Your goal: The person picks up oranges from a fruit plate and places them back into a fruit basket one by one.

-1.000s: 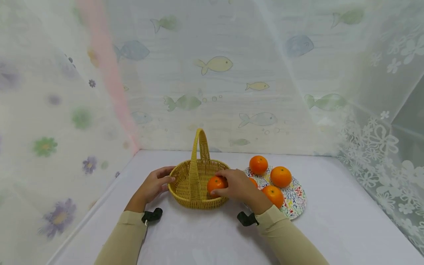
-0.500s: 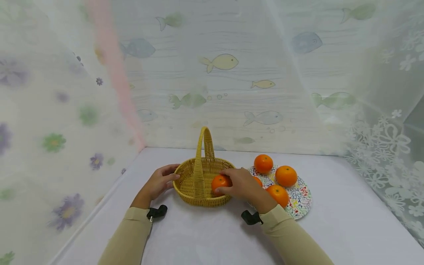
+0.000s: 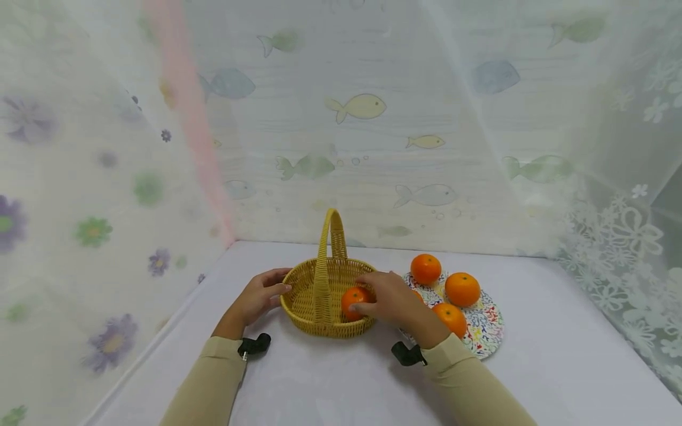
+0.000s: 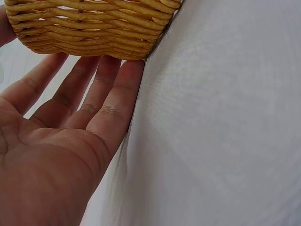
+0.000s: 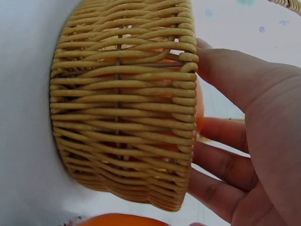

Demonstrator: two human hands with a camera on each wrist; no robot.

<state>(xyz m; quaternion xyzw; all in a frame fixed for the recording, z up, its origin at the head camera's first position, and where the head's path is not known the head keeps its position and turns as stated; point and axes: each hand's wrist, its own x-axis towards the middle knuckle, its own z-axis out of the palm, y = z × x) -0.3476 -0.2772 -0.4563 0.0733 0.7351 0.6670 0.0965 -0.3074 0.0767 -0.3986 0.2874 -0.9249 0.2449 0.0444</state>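
A yellow wicker basket (image 3: 306, 324) with a tall arched handle stands on the table. My left hand (image 3: 261, 297) is at its left end, the thumb at the rim. In the left wrist view, the fingers (image 4: 110, 101) extend nearly straight, their tips at the lower outer weave. My right hand (image 3: 393, 300) reaches over the right rim and grips a mandarin (image 3: 353, 302) inside the basket, thumb in front and fingers behind. Seen from the right wrist, the basket wall (image 5: 122, 103) hides most of this mandarin (image 5: 200, 106).
Right of the basket lies a round plate (image 3: 487, 322) with a multicoloured pattern. Several mandarins rest on it, including a back one (image 3: 425, 269), a right one (image 3: 462, 289) and a front one (image 3: 449, 320). A white cloth (image 3: 319, 378) covers the table; printed curtains (image 3: 362, 171) hang behind.
The head view has shifted, moving the whole scene slightly rightward in the picture. Within the basket, the gripped mandarin sits slightly lower. The left hand keeps its place at the basket's end.
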